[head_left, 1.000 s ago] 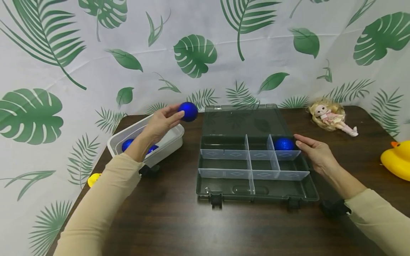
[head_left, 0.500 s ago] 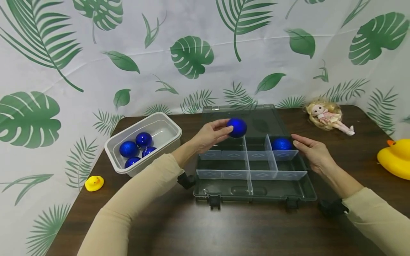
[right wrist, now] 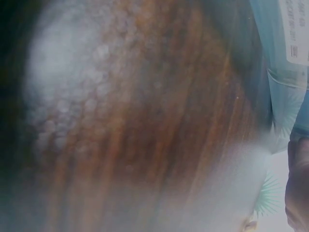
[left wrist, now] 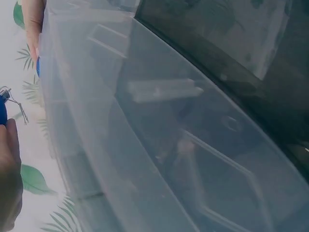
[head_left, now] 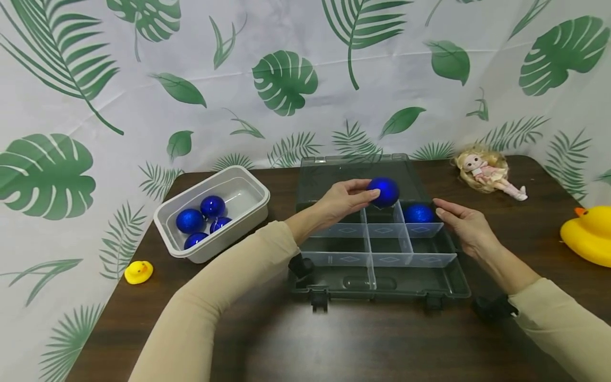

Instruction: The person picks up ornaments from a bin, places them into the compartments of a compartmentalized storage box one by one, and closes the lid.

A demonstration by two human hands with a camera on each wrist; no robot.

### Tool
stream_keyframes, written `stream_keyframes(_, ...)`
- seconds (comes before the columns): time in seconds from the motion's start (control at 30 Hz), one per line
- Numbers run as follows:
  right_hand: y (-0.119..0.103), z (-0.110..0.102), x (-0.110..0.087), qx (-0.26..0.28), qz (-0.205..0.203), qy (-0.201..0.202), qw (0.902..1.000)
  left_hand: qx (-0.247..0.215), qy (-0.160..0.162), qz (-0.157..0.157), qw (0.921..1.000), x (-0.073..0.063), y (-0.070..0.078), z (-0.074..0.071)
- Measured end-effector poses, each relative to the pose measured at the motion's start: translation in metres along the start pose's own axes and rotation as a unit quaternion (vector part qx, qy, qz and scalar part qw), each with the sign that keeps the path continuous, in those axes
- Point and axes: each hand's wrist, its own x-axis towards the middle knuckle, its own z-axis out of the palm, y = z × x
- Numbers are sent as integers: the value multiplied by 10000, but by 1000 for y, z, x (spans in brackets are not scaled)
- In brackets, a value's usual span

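My left hand (head_left: 341,200) pinches a matte blue Christmas bauble (head_left: 383,192) between thumb and fingers, above the back row of a dark see-through compartment box (head_left: 334,292). In the left wrist view the bauble's metal cap with wire (left wrist: 14,101) shows at the left edge. The box lies open, its lid laid back, with clear dividers (head_left: 343,258) inside. Another blue bauble (head_left: 419,214) sits in its back right compartment. Beside that one, my right hand (head_left: 470,228) grips the box's right rim with thumb and fingertips.
A white bin (head_left: 238,233) with several blue baubles (head_left: 190,220) stands at the left. Near it is a small yellow duck (head_left: 139,272). A doll (head_left: 487,170) lies at the back right, and a large yellow duck (head_left: 592,236) stands at the right edge.
My left hand has carried the bauble rightward from over the white bin to above the box's back row. The right hand stays at the box's right rim.
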Motion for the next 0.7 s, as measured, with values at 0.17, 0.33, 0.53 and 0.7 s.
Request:
stream_keyframes(0.17, 0, -1, 0, -11, -45, -28, 10000, 63, 105, -54, 9999, 6, 0, 7)
stream_keyframes(0.33, 0, 0, 0, 8, -34, -24, 10000, 414, 319, -167, 9985, 9, -8, 7)
stream_keyframes(0.53, -2, 0, 0, -136, 13, -17, 9999, 1299, 533, -19, 9901, 11, -16, 6)
stream_keyframes(0.7, -2, 0, 0, -261, 37, 9, 9997, 1718, 544, 215, 9834, 12, -17, 9)
